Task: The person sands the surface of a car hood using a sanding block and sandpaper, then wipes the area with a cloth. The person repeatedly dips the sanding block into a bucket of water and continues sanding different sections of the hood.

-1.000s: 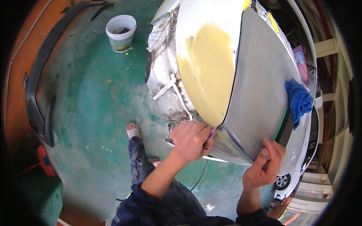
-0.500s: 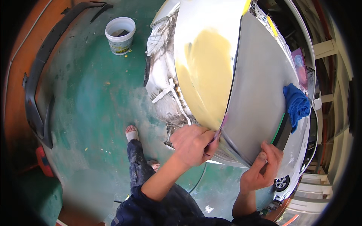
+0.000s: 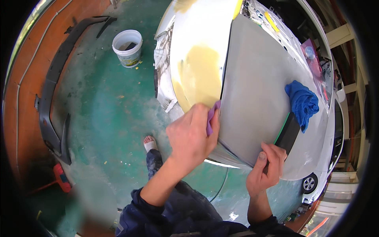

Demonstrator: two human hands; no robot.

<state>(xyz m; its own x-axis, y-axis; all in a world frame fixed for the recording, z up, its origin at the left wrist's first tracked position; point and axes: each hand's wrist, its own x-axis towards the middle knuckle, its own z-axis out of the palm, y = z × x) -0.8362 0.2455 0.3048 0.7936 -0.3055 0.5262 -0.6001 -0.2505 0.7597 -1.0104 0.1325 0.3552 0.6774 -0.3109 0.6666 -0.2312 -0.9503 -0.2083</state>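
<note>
**Both hands on the car body, purple pad at the edge of the filler**

Your left hand (image 3: 192, 136) is closed around a small purple sanding pad (image 3: 212, 117). The fingers curl over it and only its upper edge shows between them. The pad is pressed on the silver car panel (image 3: 185, 43), at the lower end of the yellow filler patch (image 3: 199, 75), just beside the dark seam where the grey primed panel (image 3: 252, 98) begins.

Your right hand (image 3: 265, 172) is closed on the lower end of a black block with a green edge (image 3: 287, 132), with the thumb lying up along it. The block rests flat on the grey primed panel, near its lower edge. Its upper end touches a crumpled blue cloth (image 3: 302, 102), which also lies on that panel.

Your foot (image 3: 150, 143) stands on the green floor (image 3: 98, 110) below the car body, and a thin cable (image 3: 221, 185) runs down near your legs. A white bucket (image 3: 127, 47) stands on the floor well apart from your hands, to the upper left. A dark bumper part (image 3: 51, 91) lies along the orange strip at the left, and a red tool (image 3: 61, 177) lies near its lower end.
</note>
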